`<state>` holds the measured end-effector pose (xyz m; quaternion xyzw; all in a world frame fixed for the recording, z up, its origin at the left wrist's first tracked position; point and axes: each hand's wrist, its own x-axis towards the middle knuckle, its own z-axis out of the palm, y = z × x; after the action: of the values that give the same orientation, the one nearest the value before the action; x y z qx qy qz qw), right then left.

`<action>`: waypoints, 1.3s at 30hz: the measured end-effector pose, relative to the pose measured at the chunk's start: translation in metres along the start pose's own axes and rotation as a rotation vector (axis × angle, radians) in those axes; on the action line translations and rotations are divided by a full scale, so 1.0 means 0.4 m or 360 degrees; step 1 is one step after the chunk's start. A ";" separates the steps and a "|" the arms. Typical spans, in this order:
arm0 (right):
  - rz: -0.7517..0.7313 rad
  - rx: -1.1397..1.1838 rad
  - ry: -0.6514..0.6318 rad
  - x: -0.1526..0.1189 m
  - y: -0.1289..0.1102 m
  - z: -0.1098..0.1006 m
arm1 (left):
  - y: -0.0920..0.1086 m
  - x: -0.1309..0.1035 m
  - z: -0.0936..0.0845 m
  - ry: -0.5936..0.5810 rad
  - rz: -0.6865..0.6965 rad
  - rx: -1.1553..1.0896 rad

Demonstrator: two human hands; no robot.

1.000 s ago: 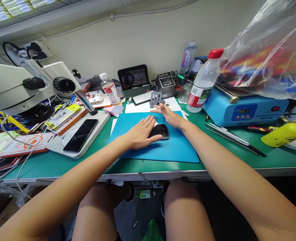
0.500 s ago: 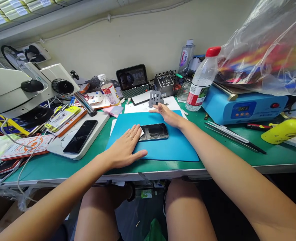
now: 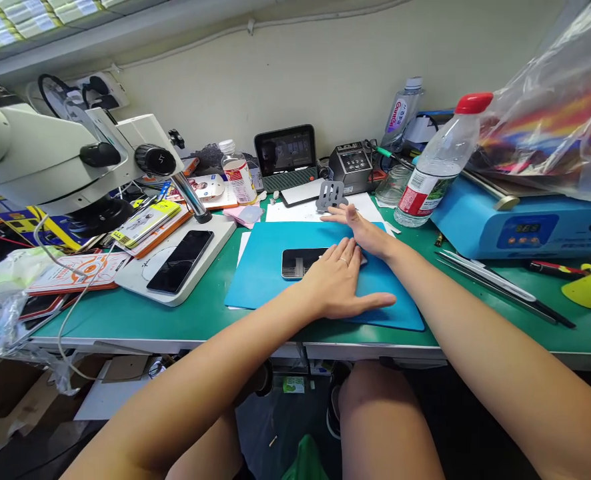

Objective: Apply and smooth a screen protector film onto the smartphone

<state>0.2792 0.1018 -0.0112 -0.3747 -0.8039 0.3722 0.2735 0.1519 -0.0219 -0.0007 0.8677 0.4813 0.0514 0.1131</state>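
Observation:
A phone [image 3: 298,263] with a dark, glossy screen lies on a blue mat [image 3: 265,240]. My left hand [image 3: 335,277] is laid flat over the phone's right part, fingers stretched forward and thumb out to the right. A scrap of white wipe [image 3: 363,259] peeks out at its fingertips; the rest is hidden underneath. Just beyond, over the mat's right side, my right hand [image 3: 363,230] has its fingers extended and nothing in it. Whether it touches the mat, I cannot tell.
At left stands a microscope [image 3: 50,153], with a second phone [image 3: 180,261] on its base. Behind the mat are a small screen [image 3: 286,152] and a grey slotted holder [image 3: 331,195]. A red-capped bottle [image 3: 433,167], blue heating unit [image 3: 530,223] and tweezers [image 3: 495,280] are at right.
My left hand has slid rightward across the phone with the wipe, uncovering the phone's left end. My right hand stays near the mat's far right side. The head view has shifted slightly.

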 end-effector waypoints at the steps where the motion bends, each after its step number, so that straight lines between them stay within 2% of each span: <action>1: 0.0010 0.0015 0.0000 0.002 0.004 0.000 | -0.007 0.012 -0.003 0.0001 -0.0011 -0.0012; 4: 0.0016 0.0035 0.0006 0.003 0.010 -0.001 | -0.044 0.026 -0.016 0.0021 -0.0076 -0.0025; 6: 0.0011 0.0037 0.0013 0.001 0.010 -0.001 | -0.080 0.014 -0.025 0.0032 -0.0156 -0.0010; 10: 0.0006 0.0030 0.0004 -0.004 0.003 -0.004 | -0.148 -0.053 -0.040 0.0006 -0.0318 0.0034; 14: -0.0009 0.0010 -0.0007 -0.006 -0.002 -0.005 | -0.167 -0.141 -0.042 0.0035 -0.0342 0.0103; 18: -0.0004 -0.0018 -0.0035 -0.006 -0.001 -0.004 | -0.120 -0.199 -0.030 0.0019 -0.0347 0.0075; 21: -0.0023 -0.0033 -0.0056 -0.006 0.000 -0.004 | -0.053 -0.197 -0.012 -0.0006 -0.0231 0.0018; 25: -0.0018 -0.0026 -0.0044 -0.005 -0.004 -0.002 | 0.031 -0.122 0.009 0.0038 0.0027 0.0000; 28: 0.0020 -0.0017 -0.0041 -0.005 -0.007 -0.003 | 0.044 -0.053 0.011 0.0025 0.0090 -0.0002; 30: 0.0037 -0.0031 -0.0050 -0.004 -0.005 -0.003 | 0.015 -0.030 0.004 0.0030 0.0101 -0.0023; 32: 0.0037 -0.0059 -0.0068 -0.003 -0.002 -0.004 | -0.044 -0.031 -0.010 0.0037 0.0076 -0.0025; 36: -0.0025 -0.0163 -0.0133 -0.006 -0.011 0.004 | -0.216 -0.080 -0.051 0.0028 -0.0056 0.0100; 39: -0.0182 -0.0250 -0.0176 -0.016 -0.041 0.021 | -0.334 -0.112 -0.085 0.0033 -0.0171 0.0265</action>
<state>0.2701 0.0861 -0.0039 -0.3274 -0.8646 0.3119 0.2192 0.0114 0.0134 0.0002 0.8465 0.5308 0.0141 0.0383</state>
